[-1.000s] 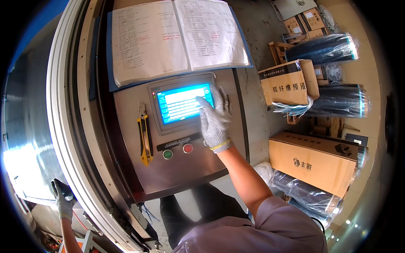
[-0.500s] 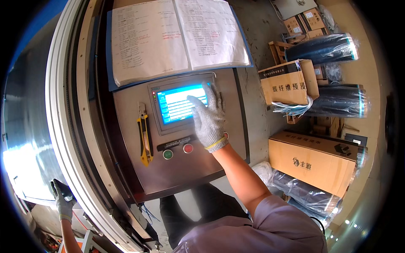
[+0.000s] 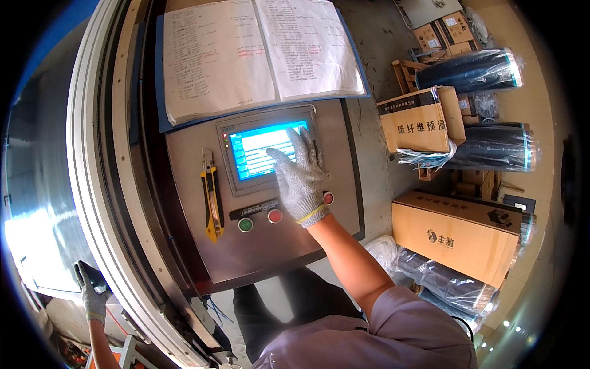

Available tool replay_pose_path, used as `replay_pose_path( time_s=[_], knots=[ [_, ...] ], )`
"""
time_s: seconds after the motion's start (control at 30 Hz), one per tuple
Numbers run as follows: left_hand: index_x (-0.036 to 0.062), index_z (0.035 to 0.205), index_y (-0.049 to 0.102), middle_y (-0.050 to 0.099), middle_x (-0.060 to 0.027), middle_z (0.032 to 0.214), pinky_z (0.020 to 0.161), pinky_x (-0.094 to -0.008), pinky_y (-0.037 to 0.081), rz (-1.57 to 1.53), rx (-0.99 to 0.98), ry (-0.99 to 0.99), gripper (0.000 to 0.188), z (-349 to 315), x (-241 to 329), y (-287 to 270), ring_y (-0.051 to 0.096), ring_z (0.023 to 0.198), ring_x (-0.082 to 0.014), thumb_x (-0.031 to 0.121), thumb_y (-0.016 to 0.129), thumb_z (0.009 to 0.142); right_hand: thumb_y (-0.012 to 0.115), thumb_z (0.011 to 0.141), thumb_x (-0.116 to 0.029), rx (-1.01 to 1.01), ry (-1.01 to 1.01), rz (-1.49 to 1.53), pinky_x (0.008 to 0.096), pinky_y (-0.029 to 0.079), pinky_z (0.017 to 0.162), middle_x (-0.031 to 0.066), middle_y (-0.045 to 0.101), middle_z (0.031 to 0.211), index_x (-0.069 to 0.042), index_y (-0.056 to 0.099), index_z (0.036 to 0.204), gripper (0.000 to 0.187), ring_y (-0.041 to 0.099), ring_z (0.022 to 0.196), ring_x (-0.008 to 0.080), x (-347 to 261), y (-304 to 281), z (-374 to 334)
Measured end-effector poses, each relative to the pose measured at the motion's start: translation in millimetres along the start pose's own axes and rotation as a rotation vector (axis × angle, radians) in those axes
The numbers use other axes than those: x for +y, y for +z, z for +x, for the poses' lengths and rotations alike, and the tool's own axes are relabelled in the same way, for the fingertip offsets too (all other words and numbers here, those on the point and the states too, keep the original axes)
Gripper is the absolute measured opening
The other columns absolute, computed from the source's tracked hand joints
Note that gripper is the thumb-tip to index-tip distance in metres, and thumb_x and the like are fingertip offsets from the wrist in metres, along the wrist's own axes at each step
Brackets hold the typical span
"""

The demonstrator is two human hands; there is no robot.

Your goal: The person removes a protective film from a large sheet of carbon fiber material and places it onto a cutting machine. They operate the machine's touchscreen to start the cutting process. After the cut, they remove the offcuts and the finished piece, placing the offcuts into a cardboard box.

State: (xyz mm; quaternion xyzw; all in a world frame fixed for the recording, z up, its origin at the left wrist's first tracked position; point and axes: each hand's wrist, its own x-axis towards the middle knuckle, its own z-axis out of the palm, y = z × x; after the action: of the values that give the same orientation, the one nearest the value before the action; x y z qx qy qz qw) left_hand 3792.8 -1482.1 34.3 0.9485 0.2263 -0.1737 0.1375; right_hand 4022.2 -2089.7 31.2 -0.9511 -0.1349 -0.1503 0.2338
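My right hand (image 3: 301, 181), in a grey knit glove with a yellow cuff band, is over the lit touchscreen (image 3: 255, 147) of a metal control panel (image 3: 246, 258). Its fingers are spread and hold nothing. One fingertip lies over the middle of the display; whether it touches the glass I cannot tell. Below the screen are a green button (image 3: 246, 224), a red button (image 3: 275, 216) and a second red button (image 3: 329, 198) beside my wrist. Yellow-and-black cutters (image 3: 206, 190) and a yellow utility knife (image 3: 214, 206) lie left of the screen. My left hand does not show.
An open binder of printed pages (image 3: 215, 61) lies beyond the screen. At far left, another person's gloved hand (image 3: 94, 301) rests by a glossy sheet (image 3: 43, 240) past a pale metal rail (image 3: 92, 166). Cardboard boxes (image 3: 455, 237) and plastic-wrapped black rolls (image 3: 491, 146) stand at right.
My right hand has shifted slightly left and down over the screen, with its fingers still spread. The red button beside the wrist now shows more fully. The other person's hand stays put.
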Motion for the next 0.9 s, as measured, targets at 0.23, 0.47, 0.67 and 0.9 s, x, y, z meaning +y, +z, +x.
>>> replay_pose_path(
  time_s=[0.23, 0.47, 0.67, 0.9],
  knots=[
    [0.0210, 0.157, 0.007, 0.010, -0.0096, 0.162, 0.117, -0.0353, 0.032, 0.045, 0.001, 0.019, 0.126, 0.3, -3.8, 0.5, 0.026, 0.143, -0.0275, -0.010, 0.075, 0.055, 0.068, 0.080, -0.009, 0.046, 0.039, 0.060, 0.0538, 0.032, 0.109, 0.0165, 0.047, 0.142, -0.015, 0.069, 0.103, 0.024, 0.041, 0.131, 0.0414, 6.1, -4.9, -1.3],
    [0.0195, 0.157, 0.008, 0.012, -0.0138, 0.162, 0.115, -0.0387, 0.035, 0.004, 0.014, -0.019, 0.140, 1.4, -3.1, 3.5, 0.030, 0.142, -0.0333, -0.006, 0.086, 0.044, 0.064, 0.082, -0.005, 0.073, 0.027, -0.061, 0.0500, 0.037, 0.106, 0.0182, 0.053, 0.136, -0.010, 0.067, 0.101, 0.020, 0.049, 0.123, 0.0424, 26.1, -23.1, -3.3],
    [0.0195, 0.157, 0.008, 0.011, -0.0170, 0.161, 0.113, -0.0391, 0.037, -0.033, 0.032, -0.013, 0.144, 0.1, 0.4, 2.3, 0.033, 0.140, -0.0352, -0.005, 0.087, 0.039, 0.054, 0.095, -0.009, 0.198, 0.140, 0.071, 0.0402, 0.045, 0.096, 0.0176, 0.060, 0.117, -0.004, 0.063, 0.112, 0.020, 0.059, 0.107, 0.0361, 65.8, -13.3, 27.6],
    [0.0149, 0.156, 0.007, 0.010, -0.0194, 0.161, 0.118, -0.0393, 0.030, 0.017, -0.016, -0.040, 0.143, 1.5, 22.6, -10.7, 0.024, 0.144, -0.0371, -0.003, 0.089, 0.041, 0.052, 0.093, -0.012, 0.186, 0.079, 0.101, 0.0448, 0.046, 0.087, 0.0169, 0.064, 0.107, -0.004, 0.061, 0.107, 0.018, 0.058, 0.099, 0.0365, 82.4, -1.4, 51.2]
  ],
)
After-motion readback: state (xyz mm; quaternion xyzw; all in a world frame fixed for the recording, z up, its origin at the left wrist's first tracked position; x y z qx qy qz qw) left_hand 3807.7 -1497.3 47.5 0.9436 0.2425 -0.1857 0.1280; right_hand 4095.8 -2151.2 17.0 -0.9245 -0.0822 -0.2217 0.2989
